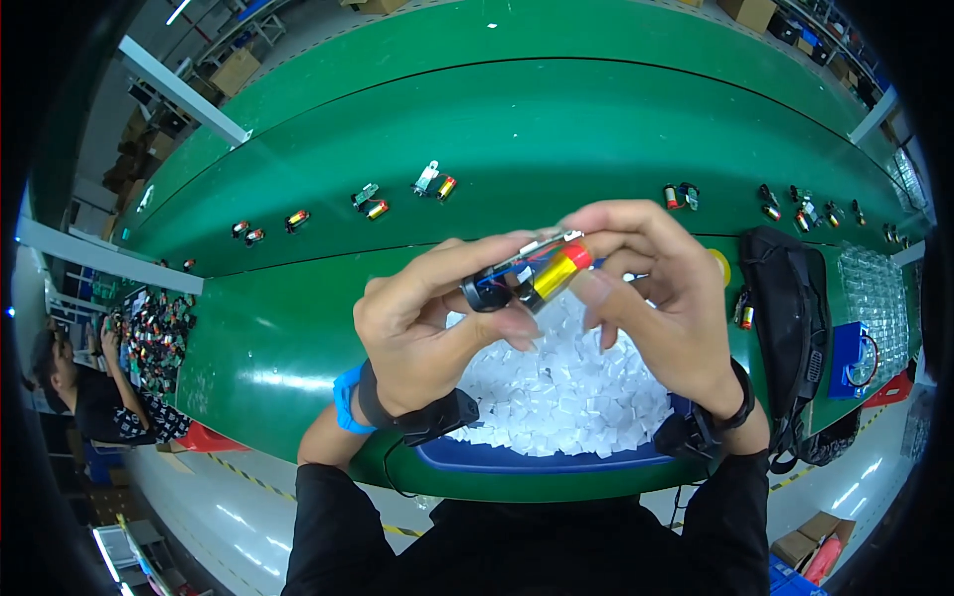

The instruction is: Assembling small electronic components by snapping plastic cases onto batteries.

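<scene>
Above the near edge of the green tabletop (268,343), over a blue tray (537,469), both hands are clamped on one small electronic unit. Its parts are a gold and red battery (558,276), a narrow circuit board (535,247) with thin red and blue wires, and a black round part (486,293). The left hand (422,308) grips the end with the black round part, thumb below and fingers above. The right hand (661,303) pinches the other end, its thumb beside the battery's red tip. The unit is tilted, its red tip toward the far right corner.

White paper slips (566,397) fill the tray in a loose heap. Right of it, a black bag (780,298) lies near the tabletop's right edge, with another battery unit (744,310) just beside it. Farther right are a blue box (850,358) and clear plastic trays (874,298). Beyond a dark seam, similar units lie spaced out toward both ends. At the left edge, a person (99,392) sits by a pile of units (162,343).
</scene>
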`<state>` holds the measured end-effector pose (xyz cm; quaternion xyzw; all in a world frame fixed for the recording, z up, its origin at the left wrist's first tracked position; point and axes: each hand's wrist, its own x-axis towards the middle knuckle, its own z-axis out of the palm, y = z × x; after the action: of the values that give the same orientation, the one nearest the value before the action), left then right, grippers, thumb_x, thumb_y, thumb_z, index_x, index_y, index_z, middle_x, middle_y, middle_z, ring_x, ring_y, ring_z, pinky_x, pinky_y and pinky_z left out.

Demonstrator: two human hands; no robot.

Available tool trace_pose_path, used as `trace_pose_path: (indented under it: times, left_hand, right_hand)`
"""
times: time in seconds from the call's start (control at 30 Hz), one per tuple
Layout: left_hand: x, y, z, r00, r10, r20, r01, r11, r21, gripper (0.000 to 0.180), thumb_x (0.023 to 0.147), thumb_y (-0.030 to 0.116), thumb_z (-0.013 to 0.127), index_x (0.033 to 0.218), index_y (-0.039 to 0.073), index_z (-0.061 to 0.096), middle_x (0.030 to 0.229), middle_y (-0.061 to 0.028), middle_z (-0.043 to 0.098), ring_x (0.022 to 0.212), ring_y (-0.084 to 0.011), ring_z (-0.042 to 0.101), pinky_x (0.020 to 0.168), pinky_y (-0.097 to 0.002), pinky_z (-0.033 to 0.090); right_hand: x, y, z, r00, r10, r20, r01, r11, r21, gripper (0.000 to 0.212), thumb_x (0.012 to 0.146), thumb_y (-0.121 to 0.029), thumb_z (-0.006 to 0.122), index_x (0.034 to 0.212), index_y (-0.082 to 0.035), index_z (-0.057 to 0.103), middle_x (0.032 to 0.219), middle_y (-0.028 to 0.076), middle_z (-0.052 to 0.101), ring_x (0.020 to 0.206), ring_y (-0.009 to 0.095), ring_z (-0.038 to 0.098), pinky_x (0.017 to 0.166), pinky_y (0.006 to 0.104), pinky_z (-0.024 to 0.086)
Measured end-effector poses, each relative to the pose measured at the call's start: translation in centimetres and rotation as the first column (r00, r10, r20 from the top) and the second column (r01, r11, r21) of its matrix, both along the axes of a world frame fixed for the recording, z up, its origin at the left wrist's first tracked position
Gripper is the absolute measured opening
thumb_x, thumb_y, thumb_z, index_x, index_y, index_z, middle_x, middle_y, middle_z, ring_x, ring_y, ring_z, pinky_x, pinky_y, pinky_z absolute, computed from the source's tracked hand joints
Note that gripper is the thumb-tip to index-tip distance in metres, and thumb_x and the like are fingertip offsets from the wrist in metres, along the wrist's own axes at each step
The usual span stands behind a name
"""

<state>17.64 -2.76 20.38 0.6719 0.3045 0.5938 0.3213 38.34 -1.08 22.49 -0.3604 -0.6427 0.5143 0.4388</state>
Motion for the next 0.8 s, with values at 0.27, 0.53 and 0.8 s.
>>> trace_pose_path:
  times: [0.27,0.53,0.8]
  left_hand:
    - [-0.1,0.0,-0.4,0.959,0.124,-0.254,-0.081,0.981,0.174,0.058,0.067,0.008,0.088,0.118,-0.006,0.066,0.087,-0.0141,0.071,0.08,-0.0157,0.07,0.066,-0.0265,0.056]
    - [1.4,0.1,-0.2,0.965,0.109,-0.237,-0.057,0.974,0.218,0.056,0.067,0.013,0.088,0.115,-0.006,0.067,0.098,-0.0186,0.073,0.081,-0.02,0.07,0.072,-0.0284,0.056]
    - [2.2,-0.3,0.4,0.892,0.219,-0.395,-0.095,0.946,0.309,0.051,0.071,0.004,0.085,0.117,-0.004,0.065,0.111,-0.0189,0.071,0.083,-0.0232,0.07,0.072,-0.0289,0.057]
  right_hand:
    - [0.1,-0.5,-1.1,0.996,0.003,-0.086,0.03,0.927,0.374,0.029,0.084,0.003,0.073,0.109,0.006,0.06,0.098,0.013,0.069,0.076,0.014,0.069,0.061,0.0222,0.056]
    - [0.8,-0.5,-1.6,0.99,0.042,-0.131,0.018,0.904,0.428,0.028,0.082,0.004,0.076,0.106,0.008,0.062,0.098,0.016,0.069,0.082,0.018,0.071,0.067,0.0253,0.059]
    - [0.9,-0.7,-1.4,0.958,0.042,-0.284,-0.015,0.995,0.098,0.025,0.085,0.002,0.074,0.105,0.009,0.063,0.099,0.017,0.069,0.083,0.02,0.071,0.063,0.0293,0.06]
